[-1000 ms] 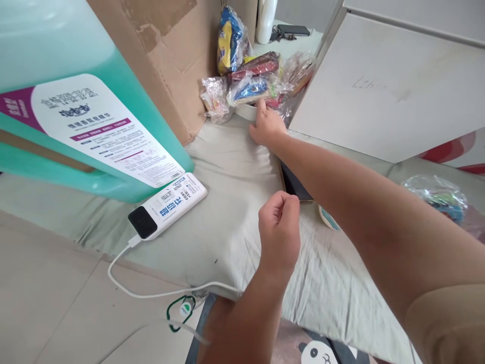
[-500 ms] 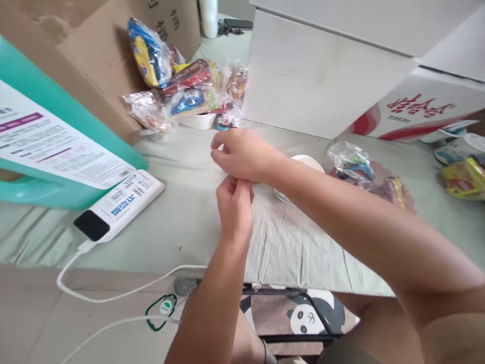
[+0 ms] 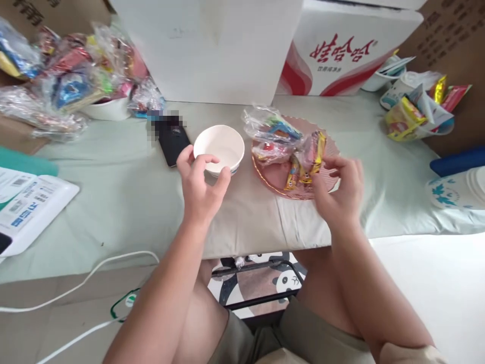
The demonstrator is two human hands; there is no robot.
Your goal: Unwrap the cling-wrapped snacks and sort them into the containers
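Observation:
My left hand [image 3: 202,187] is at the near side of a white paper bowl [image 3: 226,143], its thumb and fingers apart. One fingertip is over the bowl's inside, and the bowl stands upright. My right hand [image 3: 343,189] reaches over the right side of a pink plate [image 3: 270,178] with a wavy rim. Its thumb and fingertips close on the edge of a yellow-wrapped snack [image 3: 317,146]. Beside that snack, the plate bears small yellow packets [image 3: 292,174] and clear-wrapped sweets [image 3: 278,129].
A black phone [image 3: 173,142] lies left of the bowl. Wrapped snacks [image 3: 76,86] pile up at the far left, near a white power bank [image 3: 41,212]. White cartons [image 3: 220,50] stand behind. On the right are tubs of packets [image 3: 417,124] and paper cups [image 3: 454,189].
The view has swung right. My hands, together and crossed before, have parted: the left to the bowl, the right to the plate. The phone, not visible before, now shows on the table.

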